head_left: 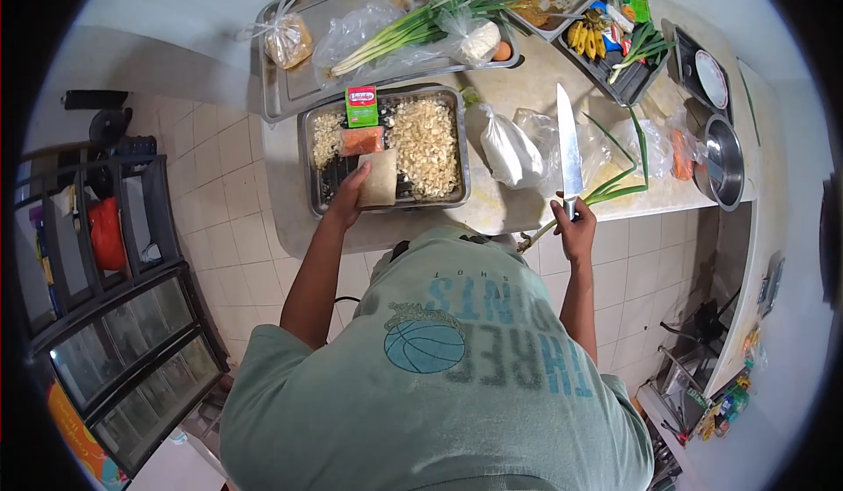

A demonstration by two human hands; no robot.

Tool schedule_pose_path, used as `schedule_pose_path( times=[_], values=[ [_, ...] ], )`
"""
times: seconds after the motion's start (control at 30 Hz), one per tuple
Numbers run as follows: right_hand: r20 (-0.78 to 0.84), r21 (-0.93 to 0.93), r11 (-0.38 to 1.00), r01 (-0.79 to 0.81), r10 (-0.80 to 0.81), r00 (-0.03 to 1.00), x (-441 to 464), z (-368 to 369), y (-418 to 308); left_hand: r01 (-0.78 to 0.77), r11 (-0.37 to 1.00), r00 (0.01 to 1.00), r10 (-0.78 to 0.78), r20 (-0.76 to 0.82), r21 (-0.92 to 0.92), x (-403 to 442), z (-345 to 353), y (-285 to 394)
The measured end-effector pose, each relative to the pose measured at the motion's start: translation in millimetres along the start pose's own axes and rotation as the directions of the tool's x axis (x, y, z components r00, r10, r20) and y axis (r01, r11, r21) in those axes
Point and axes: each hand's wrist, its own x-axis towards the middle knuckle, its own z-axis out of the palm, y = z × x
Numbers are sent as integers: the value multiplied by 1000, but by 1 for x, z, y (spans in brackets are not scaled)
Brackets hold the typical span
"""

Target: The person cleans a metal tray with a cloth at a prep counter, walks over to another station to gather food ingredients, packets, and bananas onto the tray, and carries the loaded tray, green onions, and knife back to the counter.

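Note:
My left hand (349, 194) grips the lower left edge of a beige square packet (378, 177) over a metal tray (468, 153). Chopped pale pieces (424, 144) lie in the tray, beside a green and red packet (361, 107) and a small orange packet (361, 141). On the right, my right hand (575, 226) is closed round the handle of a large knife (569, 144), its blade pointing to the back of the counter. Green onion stalks (615, 191) lie beside and under that hand. A white-filled plastic bag (511, 150) sits between the tray and the knife.
At the back, a large tray (275, 96) holds green onions (395, 36), an egg (502, 51) and plastic bags. A black tray (628, 93) with bananas (587, 39) stands back right. Further right are a metal bowl (736, 166) and a plate (710, 79).

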Motion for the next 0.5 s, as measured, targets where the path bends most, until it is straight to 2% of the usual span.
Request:
schedule_pose_path(
  times=[0.07, 0.17, 0.27, 0.5],
  values=[
    [5, 16, 1000, 0, 0, 1000, 2, 2, 0, -48, 999, 998, 49, 37, -22, -1, -5, 0],
    [14, 0, 1000, -3, 3, 1000, 3, 7, -3, -101, 986, 995, 104, -14, 134, 7, -21, -13],
    [21, -7, 1000, 13, -13, 1000, 3, 12, -5, -108, 989, 991, 115, -74, 98, 8, -25, -17],
    [34, -56, 998, 40, -38, 999, 5, 14, -3, -91, 977, 987, 114, -112, 194, 9, -21, -12]
  ],
)
